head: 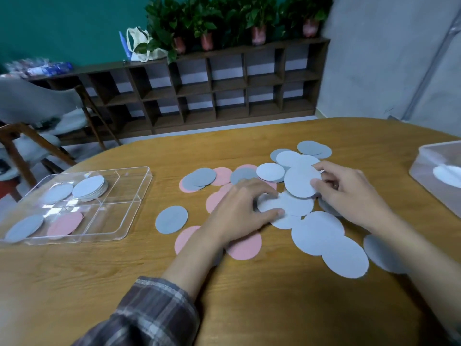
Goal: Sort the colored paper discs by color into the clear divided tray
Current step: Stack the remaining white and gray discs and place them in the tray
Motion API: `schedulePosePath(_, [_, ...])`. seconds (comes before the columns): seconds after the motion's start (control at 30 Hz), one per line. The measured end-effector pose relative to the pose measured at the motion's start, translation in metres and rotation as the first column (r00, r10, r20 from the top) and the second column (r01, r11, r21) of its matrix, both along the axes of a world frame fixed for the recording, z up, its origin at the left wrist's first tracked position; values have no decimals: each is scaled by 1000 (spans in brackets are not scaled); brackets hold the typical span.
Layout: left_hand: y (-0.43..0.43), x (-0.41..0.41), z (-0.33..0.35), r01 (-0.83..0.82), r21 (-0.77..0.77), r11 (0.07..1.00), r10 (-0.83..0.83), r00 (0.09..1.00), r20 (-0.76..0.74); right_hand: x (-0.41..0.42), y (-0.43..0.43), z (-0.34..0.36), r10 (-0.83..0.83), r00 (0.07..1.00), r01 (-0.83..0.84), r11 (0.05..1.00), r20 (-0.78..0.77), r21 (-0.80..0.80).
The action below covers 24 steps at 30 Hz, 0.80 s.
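We're sitting in a room with a green wall and a long dark cubby shelf (212, 91) running along it, potted plants (224, 18) lining the top and a chair (37, 108) standing off to the left. The wooden table (249, 308) is taking up most of the view, with a cloudy plastic box (436, 166) sitting at its right edge.

The clear tray (114, 221) is lying at the left, well apart from both hands. Pale discs (88, 187) are stacking up in its far-left section; a grey one and a pink one are lying side by side nearer us, and we're not managing to tell if a divider is running between them; the right-hand sections are looking bare.

The loose discs (316, 233), pale, grey and pink, are overlapping across the middle of the table.

We're guessing we're midway through gathering pale ones. The left hand (239, 211) is curling down, thumb and fingertips nipping the edge of a flat disc (291, 206); the right hand (349, 191) is pinching a lifted disc (299, 182) between thumb and forefinger, tilting it up off the heap.

Next we're probably needing to square those two into one grip and carry them left to the pale stack; the tricky bit is not dragging grey or pink along.
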State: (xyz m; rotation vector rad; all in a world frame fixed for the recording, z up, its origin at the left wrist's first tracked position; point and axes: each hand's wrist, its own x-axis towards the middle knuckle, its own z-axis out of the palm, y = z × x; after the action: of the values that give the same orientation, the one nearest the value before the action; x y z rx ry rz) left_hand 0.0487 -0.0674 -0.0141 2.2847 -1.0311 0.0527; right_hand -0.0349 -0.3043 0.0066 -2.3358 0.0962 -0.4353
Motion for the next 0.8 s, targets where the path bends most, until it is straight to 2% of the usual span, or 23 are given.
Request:
schedulePosePath(0.1, [-8, -1, -3, 19, 49, 999, -20, 1000, 22, -7, -1, -6, -74, 995, 73, 997, 71, 11])
schedulePosePath(0.3, [-3, -5, -3, 5, 71, 997, -11, 997, 83, -3, 1, -8, -92, 993, 94, 995, 67, -23])
schedulePosePath(0.57, [-3, -13, 5, -58, -56, 997, 71, 959, 275, 8, -2, -21, -40, 995, 43, 999, 91, -29])
schedulePosePath(0.8, [0, -12, 7, -11, -177, 984, 69, 944, 323, 6, 0, -21, -18, 996, 16, 1000, 90, 19])
